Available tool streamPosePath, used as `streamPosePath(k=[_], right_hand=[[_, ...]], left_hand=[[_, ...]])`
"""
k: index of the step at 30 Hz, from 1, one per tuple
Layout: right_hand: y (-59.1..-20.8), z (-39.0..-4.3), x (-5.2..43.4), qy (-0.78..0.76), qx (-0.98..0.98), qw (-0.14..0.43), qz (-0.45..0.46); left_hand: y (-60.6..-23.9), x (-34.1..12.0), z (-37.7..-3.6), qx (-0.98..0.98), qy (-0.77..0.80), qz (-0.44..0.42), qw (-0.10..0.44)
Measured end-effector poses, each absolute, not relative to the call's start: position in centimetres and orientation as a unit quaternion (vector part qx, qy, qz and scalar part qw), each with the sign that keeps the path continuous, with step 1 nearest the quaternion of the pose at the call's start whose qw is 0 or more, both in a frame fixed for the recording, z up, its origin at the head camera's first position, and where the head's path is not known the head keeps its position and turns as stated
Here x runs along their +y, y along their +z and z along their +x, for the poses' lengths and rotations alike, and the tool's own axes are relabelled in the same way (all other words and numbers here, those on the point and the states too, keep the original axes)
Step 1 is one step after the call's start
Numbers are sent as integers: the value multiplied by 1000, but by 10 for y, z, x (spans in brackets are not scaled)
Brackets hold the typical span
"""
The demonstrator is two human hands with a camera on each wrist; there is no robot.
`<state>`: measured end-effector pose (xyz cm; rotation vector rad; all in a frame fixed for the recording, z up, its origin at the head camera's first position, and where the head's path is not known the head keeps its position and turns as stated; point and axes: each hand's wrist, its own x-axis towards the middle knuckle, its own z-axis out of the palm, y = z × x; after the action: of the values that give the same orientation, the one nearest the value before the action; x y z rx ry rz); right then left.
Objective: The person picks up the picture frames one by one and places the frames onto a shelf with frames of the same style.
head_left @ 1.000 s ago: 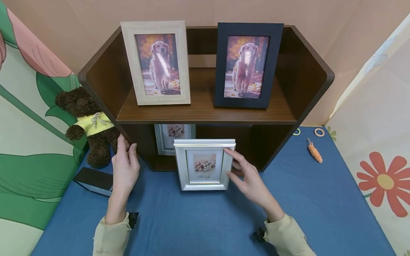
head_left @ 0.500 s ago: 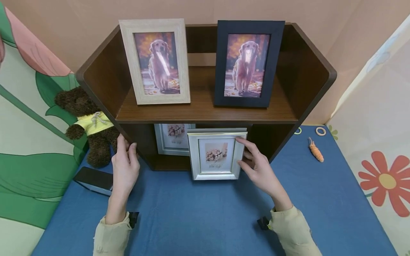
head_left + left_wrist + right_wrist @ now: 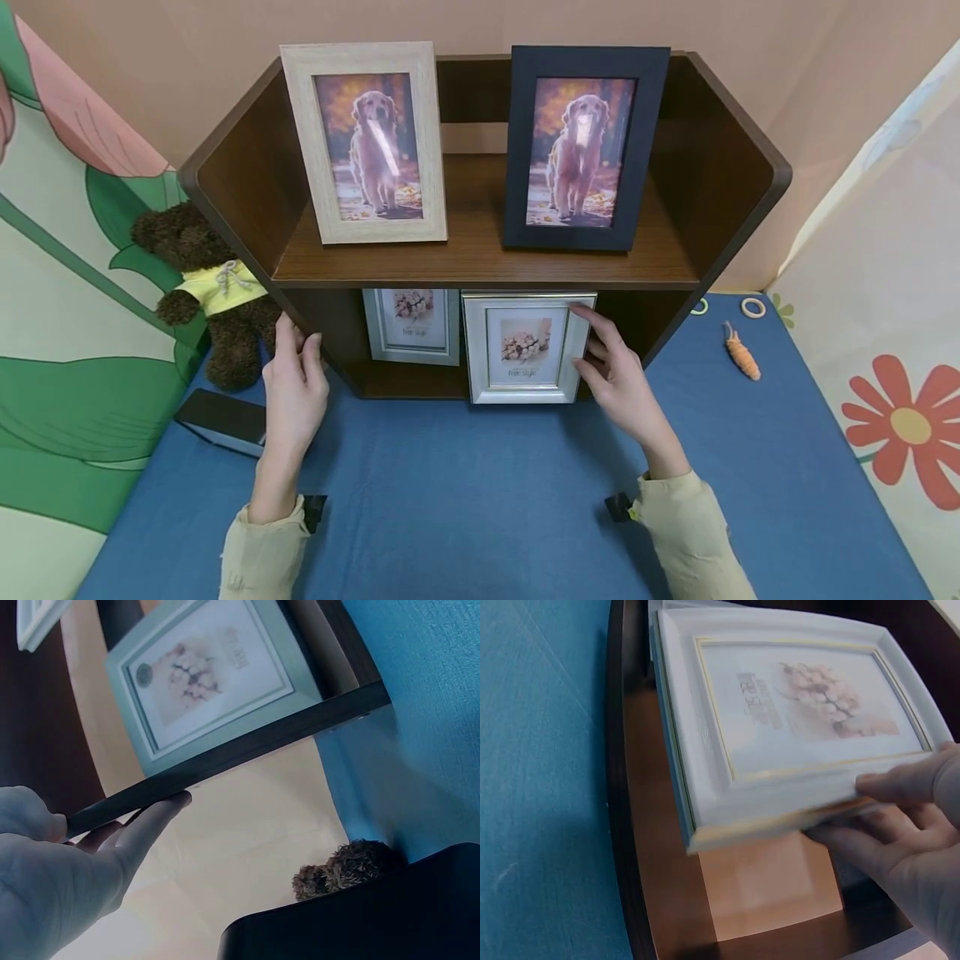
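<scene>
Shelf unit (image 3: 480,267): dark wood, on the blue table (image 3: 465,508).
Silver frame (image 3: 527,347): upright at the lower compartment's front edge, just right of its twin (image 3: 412,326).
Right hand (image 3: 621,385): fingers and thumb pinch the frame's right edge.
Left hand (image 3: 294,390): fingers straight — resting on the shelf's left wall.

silver frame (image 3: 528,347) | you hold it upright by its right edge | white-silver moulding with a thin gold inner line, pale flower print with small lettering under it | stands at the front of the lower shelf (image 3: 405,382), facing you | just right of the matching second frame (image 3: 411,326) set further back
</scene>
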<state>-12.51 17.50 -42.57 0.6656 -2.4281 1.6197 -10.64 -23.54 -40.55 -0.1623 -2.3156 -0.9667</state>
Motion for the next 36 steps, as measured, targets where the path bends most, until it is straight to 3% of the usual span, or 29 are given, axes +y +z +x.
streamPosePath(k=[10,22,36], right_hand=[[-428,-133,176,534,-821,113,166],[-426,-145,171,532,-833,110,106],[-434,-159,169,535,-830,117,107]], left_hand=[[-405,-234,-107,-875,-368,-66,308],[-406,-235,-108,-876,-369,-60,303],[-406,-236,-106,-874,-373,-56,305]])
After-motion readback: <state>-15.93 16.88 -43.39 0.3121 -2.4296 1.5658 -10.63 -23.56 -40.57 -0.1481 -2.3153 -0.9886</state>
